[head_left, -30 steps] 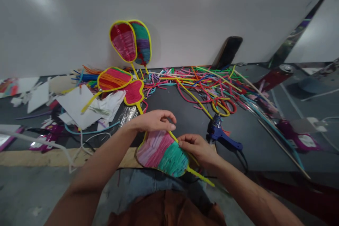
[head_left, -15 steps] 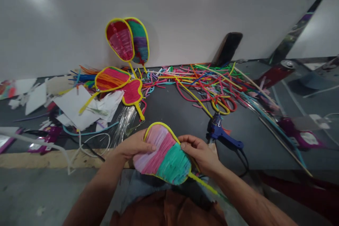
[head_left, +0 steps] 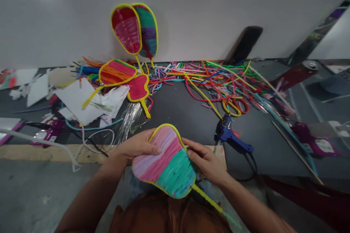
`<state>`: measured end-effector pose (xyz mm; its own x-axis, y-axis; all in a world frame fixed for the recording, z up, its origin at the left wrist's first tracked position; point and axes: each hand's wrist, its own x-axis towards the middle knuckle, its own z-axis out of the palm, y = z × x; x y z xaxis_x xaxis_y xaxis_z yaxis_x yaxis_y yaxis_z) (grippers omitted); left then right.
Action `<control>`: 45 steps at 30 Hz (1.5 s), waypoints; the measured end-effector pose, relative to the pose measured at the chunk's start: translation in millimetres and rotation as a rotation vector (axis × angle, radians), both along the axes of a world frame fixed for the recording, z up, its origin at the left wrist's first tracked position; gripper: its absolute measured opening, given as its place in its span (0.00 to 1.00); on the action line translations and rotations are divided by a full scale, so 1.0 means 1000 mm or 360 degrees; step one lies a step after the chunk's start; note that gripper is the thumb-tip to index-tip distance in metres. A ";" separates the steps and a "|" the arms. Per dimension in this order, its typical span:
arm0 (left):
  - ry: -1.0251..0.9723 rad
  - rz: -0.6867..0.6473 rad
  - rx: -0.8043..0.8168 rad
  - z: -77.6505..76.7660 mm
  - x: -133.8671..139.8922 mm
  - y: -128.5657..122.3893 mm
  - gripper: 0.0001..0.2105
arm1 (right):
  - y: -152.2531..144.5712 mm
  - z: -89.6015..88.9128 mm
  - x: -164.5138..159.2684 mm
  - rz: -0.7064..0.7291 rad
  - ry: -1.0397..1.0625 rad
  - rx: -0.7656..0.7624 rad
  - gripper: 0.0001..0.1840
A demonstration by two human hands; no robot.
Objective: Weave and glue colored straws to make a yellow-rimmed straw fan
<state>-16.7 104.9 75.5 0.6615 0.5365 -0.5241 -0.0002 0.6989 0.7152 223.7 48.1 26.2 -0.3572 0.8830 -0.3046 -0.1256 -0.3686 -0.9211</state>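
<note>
Striped pipe-cleaner fan held aslant over near edge of table, left hand clasping its lilac end, long axis running down to yellow handle, nearer the right hand, which pinches the rim beside the pink-teal border.

The person beside me grips a striped, paddle-shaped piece in the left hand, thumb flat on its lilac end, while the right hand pinches its yellow-rimmed right edge. Its stalk points near and right. A blue glue gun lies to the right on the dark table; farther off, colourful fuzzy strips tangle together, and a phone leans against the pale wall.
</note>
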 end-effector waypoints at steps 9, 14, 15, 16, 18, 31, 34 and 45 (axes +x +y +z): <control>0.0057 0.0051 0.0005 -0.001 -0.001 0.003 0.32 | -0.007 -0.004 -0.001 -0.0036 -0.0286 0.0362 0.22; 0.0077 0.0073 0.0015 0.004 0.001 0.005 0.33 | -0.009 -0.008 -0.003 -0.0047 -0.0299 0.0534 0.22; 0.0085 0.0066 0.0023 0.005 0.001 0.006 0.33 | -0.009 -0.009 -0.004 -0.0067 -0.0287 0.0533 0.22; 0.0091 0.0054 0.0034 0.006 0.001 0.006 0.33 | -0.009 -0.008 -0.004 -0.0093 -0.0278 0.0526 0.21; 0.0090 0.0022 0.0057 0.006 0.000 0.008 0.33 | -0.008 -0.007 -0.005 -0.0141 -0.0276 0.0505 0.21; 0.0178 -0.0025 0.0114 0.000 -0.008 0.018 0.33 | -0.003 -0.008 -0.005 -0.0094 -0.0134 0.0144 0.20; 0.0175 -0.0099 0.0137 0.001 -0.008 0.021 0.32 | -0.002 -0.007 -0.007 -0.0088 -0.0104 0.0051 0.19; 0.0483 -0.0136 0.0462 0.018 0.019 0.039 0.24 | -0.009 -0.009 -0.018 -0.0218 -0.0035 -0.0079 0.27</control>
<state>2.0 144.2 93.6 0.5490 0.6403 -0.5372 0.2899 0.4569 0.8410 205.7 38.9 17.1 -0.2268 0.9067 -0.3555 -0.1577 -0.3944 -0.9053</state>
